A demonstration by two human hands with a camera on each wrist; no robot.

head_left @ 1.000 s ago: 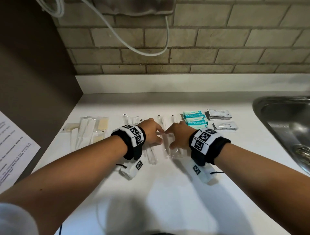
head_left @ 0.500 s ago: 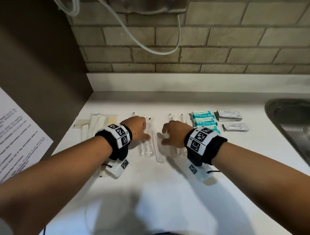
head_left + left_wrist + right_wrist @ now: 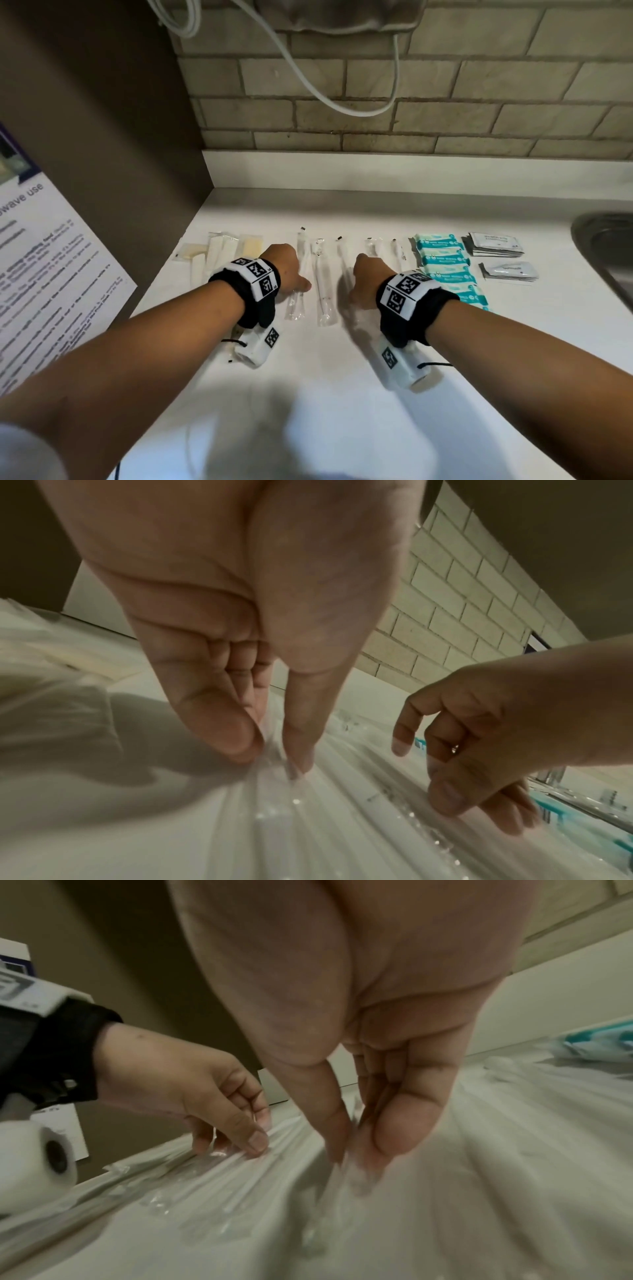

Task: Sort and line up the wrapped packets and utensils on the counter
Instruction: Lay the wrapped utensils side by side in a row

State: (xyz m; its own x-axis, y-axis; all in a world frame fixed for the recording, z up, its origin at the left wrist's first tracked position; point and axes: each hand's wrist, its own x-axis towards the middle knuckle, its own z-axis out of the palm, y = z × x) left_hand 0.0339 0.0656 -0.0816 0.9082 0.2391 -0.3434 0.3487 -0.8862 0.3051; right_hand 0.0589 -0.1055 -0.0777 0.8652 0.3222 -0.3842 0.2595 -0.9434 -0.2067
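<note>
Several clear-wrapped utensils [image 3: 323, 284] lie side by side, pointing at the wall, in the middle of the white counter [image 3: 342, 394]. My left hand [image 3: 291, 274] is at the left one [image 3: 296, 305]; in the left wrist view its thumb and forefinger pinch the clear wrapper [image 3: 274, 761]. My right hand [image 3: 363, 281] is a short way to the right, and thumb and fingers pinch another clear wrapper [image 3: 352, 1172], which is blurred. One wrapped utensil lies free between the hands.
Beige and white packets [image 3: 219, 250] lie in a row at the left. Teal wipe packets [image 3: 445, 260] and white sachets [image 3: 496, 245] sit at the right, before a steel sink [image 3: 603, 240]. A brown panel with a paper notice [image 3: 41, 274] bounds the left.
Both hands were together at the centre of the utensils; they have drawn apart, the left going left and the right going right, each sliding a wrapped utensil along.
</note>
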